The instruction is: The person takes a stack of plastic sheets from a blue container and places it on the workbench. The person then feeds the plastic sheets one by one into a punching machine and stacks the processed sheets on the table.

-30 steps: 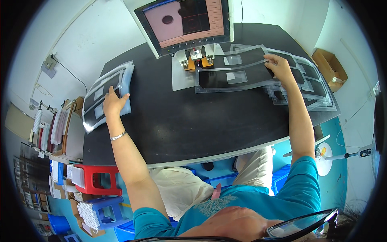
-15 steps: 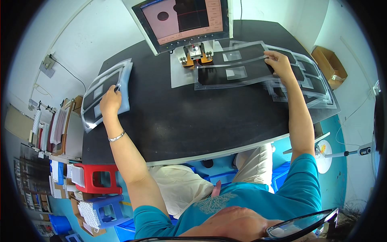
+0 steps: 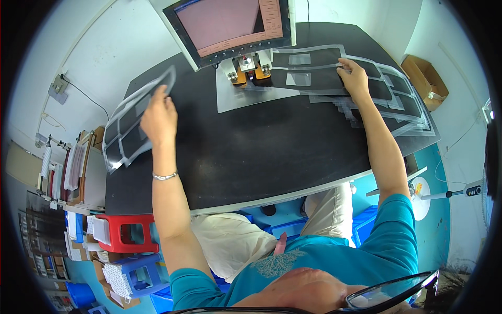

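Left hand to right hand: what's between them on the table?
Head view: black tabletop, then the grey plate, then the dark clear-edged sheet the right hand grips.

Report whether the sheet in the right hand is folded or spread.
Spread: the sheet stretches from the right hand toward the machine, no fold visible.

Left sheets (image 3: 112, 146), right sheets (image 3: 328, 79): black panels, clear whitish borders, paler rectangular windows. Bench (image 3: 261, 144): black, pale edge. Monitor (image 3: 219, 27): white casing, black bezel, pinkish screen. Clamp (image 3: 247, 64): silver, orange feet. Base plate (image 3: 230, 100): light grey. Shirt (image 3: 324, 256): teal, pale branching line print. Trousers (image 3: 225, 238): cream. Bracelet (image 3: 165, 177): silver. Upper stool (image 3: 115, 233): red; lower stool (image 3: 141, 260): blue. Carton (image 3: 426, 81): brown. Floor (image 3: 440, 214): turquoise.
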The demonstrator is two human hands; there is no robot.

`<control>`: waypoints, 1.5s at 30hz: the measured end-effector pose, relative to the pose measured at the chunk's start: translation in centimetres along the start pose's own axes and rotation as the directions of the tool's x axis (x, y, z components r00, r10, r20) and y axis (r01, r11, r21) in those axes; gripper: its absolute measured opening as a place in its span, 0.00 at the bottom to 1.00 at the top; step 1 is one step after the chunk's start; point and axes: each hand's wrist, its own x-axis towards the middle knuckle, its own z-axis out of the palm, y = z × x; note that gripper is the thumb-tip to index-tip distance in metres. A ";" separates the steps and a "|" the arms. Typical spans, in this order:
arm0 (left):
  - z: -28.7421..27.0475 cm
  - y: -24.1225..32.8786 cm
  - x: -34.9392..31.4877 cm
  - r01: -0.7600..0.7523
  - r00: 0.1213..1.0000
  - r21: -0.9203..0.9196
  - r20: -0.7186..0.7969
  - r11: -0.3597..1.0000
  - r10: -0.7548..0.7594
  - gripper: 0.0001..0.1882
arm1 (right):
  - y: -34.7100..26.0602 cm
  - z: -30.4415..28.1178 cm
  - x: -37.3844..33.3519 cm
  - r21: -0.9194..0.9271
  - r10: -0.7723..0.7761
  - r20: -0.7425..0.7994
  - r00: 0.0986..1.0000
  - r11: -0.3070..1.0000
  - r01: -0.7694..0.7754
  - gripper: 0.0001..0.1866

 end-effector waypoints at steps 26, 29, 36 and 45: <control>4.4 5.2 -4.8 -0.492 0.814 -0.155 0.269 0.857 0.515 0.17 | -1.1 -0.8 -0.2 -0.068 0.009 0.122 0.992 0.998 -0.001 0.24; 4.1 5.0 -4.8 -0.489 0.817 -0.175 0.251 0.854 0.519 0.16 | -1.3 -2.9 0.5 0.064 0.073 0.266 0.961 0.994 -0.093 0.25; 4.2 4.7 -4.7 -0.467 0.819 -0.222 0.256 0.856 0.513 0.17 | -2.5 -5.3 0.1 0.087 0.120 0.431 0.894 0.981 -0.174 0.23; 4.0 4.3 -4.4 -0.446 0.814 -0.247 0.289 0.860 0.504 0.17 | -2.5 -5.0 0.1 0.061 0.110 0.504 0.857 0.985 -0.163 0.21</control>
